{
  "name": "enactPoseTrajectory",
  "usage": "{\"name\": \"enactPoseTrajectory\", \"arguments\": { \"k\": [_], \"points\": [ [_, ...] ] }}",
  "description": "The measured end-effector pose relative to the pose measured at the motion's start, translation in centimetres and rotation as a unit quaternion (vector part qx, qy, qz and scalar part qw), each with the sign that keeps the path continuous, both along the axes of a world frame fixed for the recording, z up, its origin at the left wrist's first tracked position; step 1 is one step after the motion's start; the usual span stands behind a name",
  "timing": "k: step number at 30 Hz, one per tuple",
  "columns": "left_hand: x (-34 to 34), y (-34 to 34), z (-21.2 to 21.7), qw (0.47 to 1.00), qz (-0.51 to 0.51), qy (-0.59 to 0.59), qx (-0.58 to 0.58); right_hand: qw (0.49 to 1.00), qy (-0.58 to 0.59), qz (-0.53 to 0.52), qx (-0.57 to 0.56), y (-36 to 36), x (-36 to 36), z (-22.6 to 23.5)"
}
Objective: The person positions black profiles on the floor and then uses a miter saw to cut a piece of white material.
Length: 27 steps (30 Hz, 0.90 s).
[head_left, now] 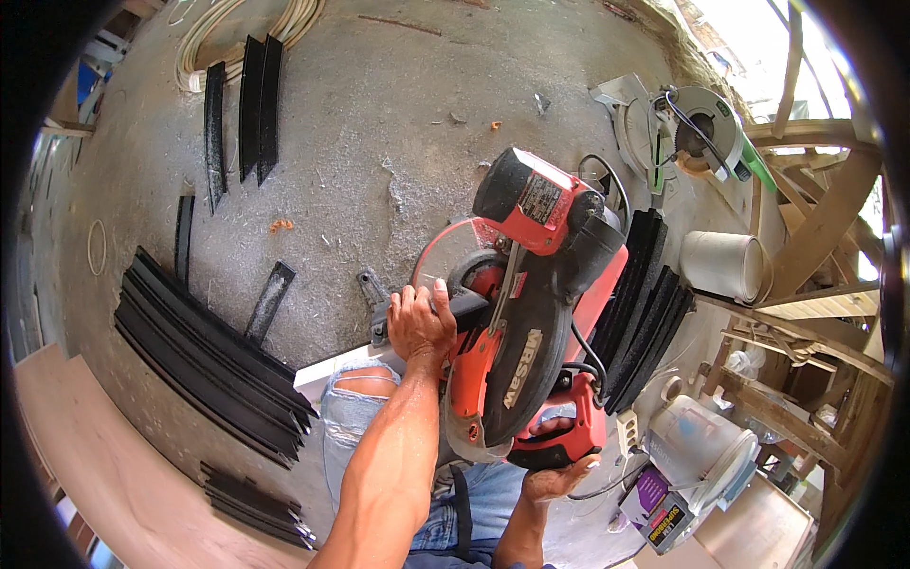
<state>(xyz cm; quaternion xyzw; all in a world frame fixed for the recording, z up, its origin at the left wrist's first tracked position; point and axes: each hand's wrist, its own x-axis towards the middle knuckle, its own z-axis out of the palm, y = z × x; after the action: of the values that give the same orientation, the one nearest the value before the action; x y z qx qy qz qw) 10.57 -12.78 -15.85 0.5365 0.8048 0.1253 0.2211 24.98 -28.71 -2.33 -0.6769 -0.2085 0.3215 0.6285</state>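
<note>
A red and black miter saw [519, 351] stands in front of me, its blade cover tilted in view. My left hand [423, 322] lies over the saw's black fence [467, 309], fingers together and curled over its top. Beside that hand a white flat bar [327, 372] sticks out to the left above my knee; what is under the palm is hidden. My right hand [557, 470] is wrapped round the saw's red handle [580, 417] from below and the right. The blade's cutting edge is hidden by the saw body.
Black strips [204, 351] lie stacked at left, with more black strips [640, 303] right of the saw. A second, green miter saw [706, 133] stands far right. White buckets [720, 266], a purple and black box [656, 512], a coiled hose [204, 43] and wooden frames [825, 218] surround me.
</note>
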Motion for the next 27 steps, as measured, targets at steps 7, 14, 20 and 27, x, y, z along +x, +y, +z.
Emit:
{"name": "enactPoseTrajectory", "arguments": {
  "k": [7, 14, 20, 27],
  "points": [
    [0.48, -0.03, 0.20, 1.000, -0.005, 0.028, 0.007, 0.998, 0.003, -0.046, -0.033, -0.37, -0.18, -0.06],
    [0.08, -0.19, 0.48, 1.000, -0.016, 0.011, -0.015, 0.998, 0.045, -0.038, -0.034, -0.71, -0.21, 0.19],
    [0.15, -0.24, 0.35, 1.000, -0.009, 0.017, -0.004, 0.999, 0.047, 0.006, -0.008, -0.56, 0.00, 0.10],
    [0.36, -0.11, 0.10, 0.999, -0.009, 0.025, 0.025, 0.999, 0.042, 0.012, -0.007, -0.46, 0.23, 0.27]
  ]
}}
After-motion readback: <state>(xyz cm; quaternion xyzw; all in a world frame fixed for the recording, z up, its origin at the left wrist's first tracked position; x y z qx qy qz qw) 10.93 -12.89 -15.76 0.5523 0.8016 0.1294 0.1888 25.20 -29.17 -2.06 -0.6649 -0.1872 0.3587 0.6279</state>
